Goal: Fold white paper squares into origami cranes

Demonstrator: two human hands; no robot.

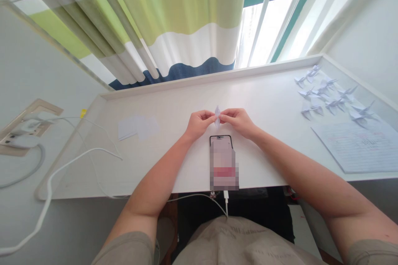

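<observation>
Between both hands, above the middle of the white desk [174, 174], is a small folded piece of white paper [217, 116], held upright with pointed ends at top and bottom. My left hand [200, 123] pinches its left side between thumb and fingers. From the other side, my right hand [238, 121] pinches it the same way. Just below the hands lies a phone [221, 161] with a cable plugged into its lower end; its screen is blurred out. Several folded white paper cranes [334, 95] stand in a group at the far right of the desk.
Flat white paper squares [128, 127] lie on the left of the desk. A lined sheet [360, 147] with writing is at the right. White cables [49, 186] run from a wall socket [27, 126] across the left side. A raised rim [186, 83] borders the desk's back, below a curtain [186, 4].
</observation>
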